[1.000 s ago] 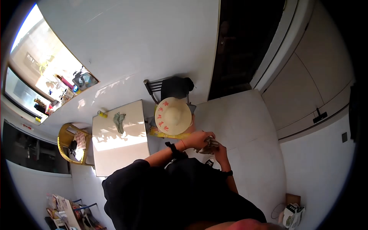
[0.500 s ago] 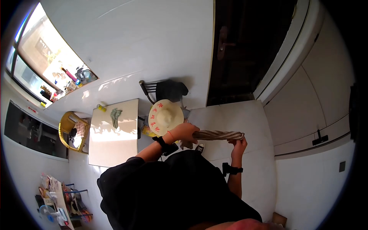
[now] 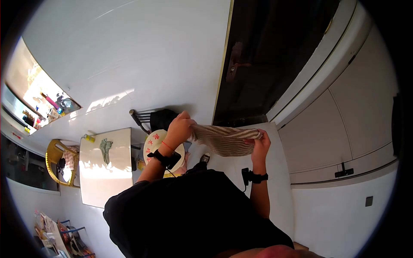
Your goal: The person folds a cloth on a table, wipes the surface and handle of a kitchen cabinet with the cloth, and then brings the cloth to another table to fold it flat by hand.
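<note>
A brown-and-white striped cloth [image 3: 223, 141] is stretched between my two hands, its middle sagging in loose folds. My left hand [image 3: 180, 128] is closed on its left end, above a straw hat. At the other end my right hand [image 3: 260, 144] pinches the cloth's upper corner. Straps with small black devices circle both wrists, and a red string is on the left one. The pale straw hat [image 3: 151, 141] with red characters lies behind my left forearm, which hides part of it.
A white-topped table [image 3: 103, 185] stands left, bearing a crumpled green cloth [image 3: 106, 149] and a yellow can [image 3: 89, 138]. Beside it is a yellow chair [image 3: 53, 165]. A dark chair [image 3: 140, 120] stands against the wall, near a dark door [image 3: 262, 64]. Grey cabinet doors [image 3: 322, 124] are at right.
The cloth was twisted into a narrow roll and is now opened out wider. My left hand has risen and moved left. The whole view has shifted.
</note>
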Demonstrator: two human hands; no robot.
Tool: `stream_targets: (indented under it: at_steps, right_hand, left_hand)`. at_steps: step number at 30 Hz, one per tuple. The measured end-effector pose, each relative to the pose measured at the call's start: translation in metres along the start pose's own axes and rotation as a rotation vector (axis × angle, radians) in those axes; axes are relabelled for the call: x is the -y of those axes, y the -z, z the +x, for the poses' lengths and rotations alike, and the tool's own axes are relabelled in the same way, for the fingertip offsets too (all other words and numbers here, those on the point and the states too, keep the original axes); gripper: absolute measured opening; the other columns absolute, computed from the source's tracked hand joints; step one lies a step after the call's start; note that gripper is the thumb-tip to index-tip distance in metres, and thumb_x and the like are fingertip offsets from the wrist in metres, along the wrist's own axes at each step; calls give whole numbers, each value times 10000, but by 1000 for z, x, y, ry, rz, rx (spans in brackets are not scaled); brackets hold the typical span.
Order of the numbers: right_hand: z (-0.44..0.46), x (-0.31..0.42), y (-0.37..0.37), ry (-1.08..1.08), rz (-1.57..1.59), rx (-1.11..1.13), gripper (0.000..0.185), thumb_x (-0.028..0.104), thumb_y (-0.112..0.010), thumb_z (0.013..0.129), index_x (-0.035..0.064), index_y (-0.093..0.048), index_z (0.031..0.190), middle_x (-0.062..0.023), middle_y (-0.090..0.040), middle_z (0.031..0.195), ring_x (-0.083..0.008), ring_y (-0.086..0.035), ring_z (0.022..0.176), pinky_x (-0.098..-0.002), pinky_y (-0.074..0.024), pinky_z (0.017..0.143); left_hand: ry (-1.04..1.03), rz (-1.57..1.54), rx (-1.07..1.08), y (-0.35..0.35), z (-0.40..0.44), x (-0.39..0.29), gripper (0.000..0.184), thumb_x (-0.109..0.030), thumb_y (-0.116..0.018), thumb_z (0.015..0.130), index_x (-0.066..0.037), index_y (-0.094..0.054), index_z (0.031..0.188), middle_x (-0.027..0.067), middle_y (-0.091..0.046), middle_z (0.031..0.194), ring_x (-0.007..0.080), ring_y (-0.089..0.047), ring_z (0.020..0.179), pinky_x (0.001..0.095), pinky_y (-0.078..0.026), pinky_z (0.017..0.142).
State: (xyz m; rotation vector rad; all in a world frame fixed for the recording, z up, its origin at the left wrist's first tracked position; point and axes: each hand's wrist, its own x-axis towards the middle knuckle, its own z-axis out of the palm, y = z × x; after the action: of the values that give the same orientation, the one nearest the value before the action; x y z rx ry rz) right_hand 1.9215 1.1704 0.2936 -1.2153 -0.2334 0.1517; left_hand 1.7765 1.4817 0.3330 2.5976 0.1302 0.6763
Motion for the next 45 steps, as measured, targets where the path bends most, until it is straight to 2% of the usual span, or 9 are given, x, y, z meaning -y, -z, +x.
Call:
stream_targets:
  at_steps: [5,12,14,20,25,28,35,42,45]
  right_hand:
    - [107,-1,-78,-43,-3,150,203,-27,-524,960,-17,-559,1160,-102,-661,799,-179,-643,559,-329,-568,565]
    - [206,-50,-189,199,-133,193,228,-57,-574,963,-12,-571,1186,-76,-642,1125,-148,-630,1028,-294,-529,892]
    - [222,-39,-227,255,-111,252,275,-54,-578,967,-8,-555,1237,-79,-632,1153,-138,-605,1067,-274,-481,950]
    - [256,15,-368,685,-148,437,647,24,-655,934,4,-356,1508,-148,-598,1276,-230,-600,1153,-343,-486,990]
    - [289,52,-436,1221,-641,377,845,240,-747,898,-7,-299,1571,-228,-619,1275,-380,-613,1071,-433,-491,935]
    - [299,54,-433,1229,-731,348,701,236,-725,906,100,-451,1536,-140,-695,996,-307,-667,867,-381,-539,783]
    - [334,31,-382,1221,-792,116,597,188,-670,886,97,-550,1463,-99,-736,898,-247,-690,690,-336,-563,641]
    - [334,-10,-336,1147,-851,225,663,114,-635,856,-33,-463,1479,-179,-694,948,-319,-664,728,-405,-540,662]
    - [345,30,-343,1245,-870,229,708,100,-658,834,-15,-446,1500,-156,-660,896,-307,-623,683,-399,-513,637]
  left_hand:
    - [374,114,-64,38,92,61,124,-164,-678,799,-111,-767,868,140,-678,837,334,-677,810,446,-550,695]
    - [665,-832,-175,62,149,144,178,-66,-544,959,33,-684,1011,138,-729,788,211,-693,546,273,-525,507]
    - [479,-949,-617,57,167,154,181,8,-499,991,37,-625,1118,82,-714,840,79,-651,676,213,-479,552]
    - [118,-528,-1176,94,245,145,385,18,-548,989,-18,-471,1364,81,-678,962,114,-571,757,235,-463,700]
    - [3,339,-1135,100,317,162,706,-87,-588,890,40,-301,1523,238,-558,1193,413,-490,1070,525,-341,1002]
    - [170,426,-1049,94,336,139,749,-168,-550,906,35,-266,1568,228,-577,1138,376,-523,930,462,-403,946]
    - [-82,141,-739,50,348,121,716,-92,-588,915,-165,-349,1586,228,-668,800,436,-628,612,494,-496,546]
    - [-392,227,-690,-23,343,154,601,-66,-585,948,-76,-425,1527,180,-688,1102,240,-673,723,384,-535,576]
    - [-445,66,-662,13,347,133,649,28,-578,922,-58,-389,1537,203,-656,1126,308,-656,812,385,-544,705]
